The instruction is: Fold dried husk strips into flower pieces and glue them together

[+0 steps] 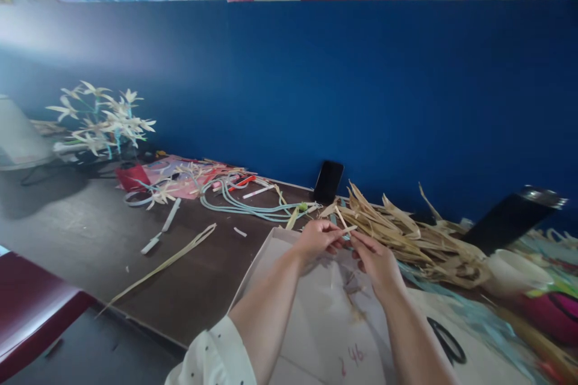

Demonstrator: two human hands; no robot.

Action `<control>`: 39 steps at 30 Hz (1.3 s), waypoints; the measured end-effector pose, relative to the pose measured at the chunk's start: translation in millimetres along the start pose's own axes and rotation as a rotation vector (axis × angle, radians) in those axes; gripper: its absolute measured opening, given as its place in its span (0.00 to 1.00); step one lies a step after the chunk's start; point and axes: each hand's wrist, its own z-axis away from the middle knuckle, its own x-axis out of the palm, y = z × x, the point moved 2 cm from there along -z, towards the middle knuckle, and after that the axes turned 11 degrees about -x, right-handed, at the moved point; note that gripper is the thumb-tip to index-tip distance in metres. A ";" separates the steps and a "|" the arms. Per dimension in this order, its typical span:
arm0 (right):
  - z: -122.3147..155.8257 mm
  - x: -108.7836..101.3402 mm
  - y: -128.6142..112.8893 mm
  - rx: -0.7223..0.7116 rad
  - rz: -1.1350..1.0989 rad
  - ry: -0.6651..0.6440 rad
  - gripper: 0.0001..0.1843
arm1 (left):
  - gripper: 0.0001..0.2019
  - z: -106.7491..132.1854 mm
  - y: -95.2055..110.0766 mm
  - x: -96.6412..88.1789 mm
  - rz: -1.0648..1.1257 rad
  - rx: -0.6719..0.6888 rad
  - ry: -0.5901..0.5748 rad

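Above the white box lid point(293, 337), my left hand point(320, 238) and my right hand point(374, 260) meet almost fingertip to fingertip. Between them are thin pale strips of what looks like dried corn husk point(341, 219), one pointing up and one lying crosswise. The left fingers pinch the crosswise strip; the right thumb and fingers close on the same piece at its other side. Small brown scraps point(354, 304) lie in the lid below. Close by my right hand rests a pile of dried corn husks point(406, 234).
A black phone point(329, 181) leans on the blue wall. Coiled pale-blue cords point(244, 207) and a long straw strip point(171, 260) lie left. Farther left stand husk flowers point(111, 117). At right are a dark flask point(510, 219), a white bowl point(519, 271) and black scissor handles point(447, 340).
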 end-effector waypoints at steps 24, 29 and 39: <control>6.8 5.7 -8.3 0.114 -0.181 -0.063 0.28 | 0.13 1.8 2.6 5.3 -0.018 0.019 -0.015; 7.1 6.0 -11.0 0.106 -0.241 -0.024 0.31 | 0.15 0.9 2.3 5.4 -0.086 0.033 0.058; 9.8 8.7 -16.0 0.191 -0.473 -0.025 0.26 | 0.05 20.3 17.2 9.8 -0.725 0.519 0.353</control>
